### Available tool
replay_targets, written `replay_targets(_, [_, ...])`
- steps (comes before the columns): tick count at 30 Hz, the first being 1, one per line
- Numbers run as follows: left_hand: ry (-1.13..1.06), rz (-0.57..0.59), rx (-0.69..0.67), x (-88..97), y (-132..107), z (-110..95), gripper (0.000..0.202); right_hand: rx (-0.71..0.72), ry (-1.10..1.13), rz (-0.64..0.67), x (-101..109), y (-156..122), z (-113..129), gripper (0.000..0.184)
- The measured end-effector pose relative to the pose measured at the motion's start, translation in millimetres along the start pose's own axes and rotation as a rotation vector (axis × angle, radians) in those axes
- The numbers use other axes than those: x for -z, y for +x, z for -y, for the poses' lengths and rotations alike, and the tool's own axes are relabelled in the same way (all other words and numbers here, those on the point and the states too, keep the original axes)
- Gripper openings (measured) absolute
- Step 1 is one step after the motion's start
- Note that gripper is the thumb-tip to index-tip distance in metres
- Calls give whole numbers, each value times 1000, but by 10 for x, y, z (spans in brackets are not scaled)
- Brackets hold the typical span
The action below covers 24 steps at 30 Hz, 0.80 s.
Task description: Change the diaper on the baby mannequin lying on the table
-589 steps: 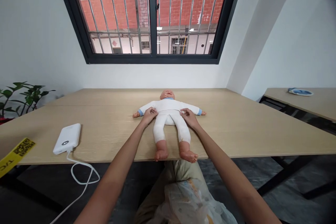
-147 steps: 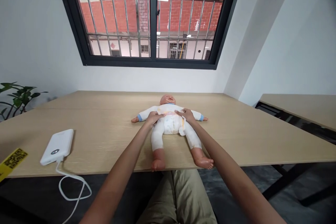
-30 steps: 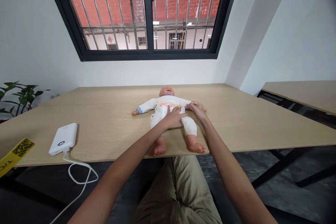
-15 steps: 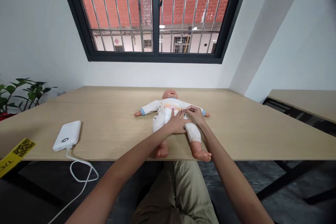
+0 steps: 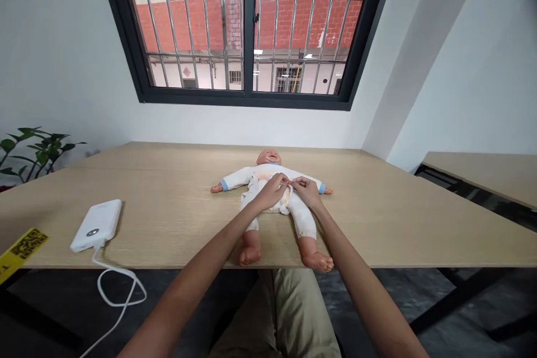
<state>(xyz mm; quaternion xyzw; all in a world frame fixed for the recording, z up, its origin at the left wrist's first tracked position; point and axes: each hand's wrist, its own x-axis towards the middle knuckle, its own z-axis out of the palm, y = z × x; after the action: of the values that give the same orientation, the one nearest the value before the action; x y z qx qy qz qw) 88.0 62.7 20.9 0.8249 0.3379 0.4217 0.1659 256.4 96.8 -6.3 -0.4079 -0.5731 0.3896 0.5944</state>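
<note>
A baby doll (image 5: pixel 269 156) lies on its back on the table, its head toward the window and its feet at the near edge. It wears a white outfit (image 5: pixel 302 218) with blue cuffs, and a white printed diaper (image 5: pixel 287 201) wraps its hips over the clothes. My left hand (image 5: pixel 271 193) is closed in a pinch at the front of the diaper's waist. Close beside it, my right hand (image 5: pixel 307 190) also pinches at the waist edge, on the right. The fingertips nearly meet, and the bit of material between them is mostly hidden.
A white power bank (image 5: pixel 97 225) lies at the left of the wooden table (image 5: pixel 168 212), its white cable (image 5: pixel 121 302) hanging over the near edge. A yellow tag (image 5: pixel 20 251) is at the far left edge. Behind stand a plant (image 5: pixel 39 148) and a barred window (image 5: pixel 247 98).
My left hand has gone from lying spread over the diaper front to pinching at the waist beside the right hand. The right hand stays pinched near the waist. The view has tilted up slightly.
</note>
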Motion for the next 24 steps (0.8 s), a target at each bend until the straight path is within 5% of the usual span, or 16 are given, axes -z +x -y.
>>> replay_targets(6, [318, 158, 80, -17, 295, 51, 20, -66, 102, -27, 34, -7, 15, 26])
replay_targets(17, [481, 299, 292, -33, 316, 32, 32, -17, 118, -54, 17, -23, 20, 21])
replay_targets(24, [419, 122, 277, -72, 275, 120, 68, 30, -78, -13, -121, 49, 32, 23])
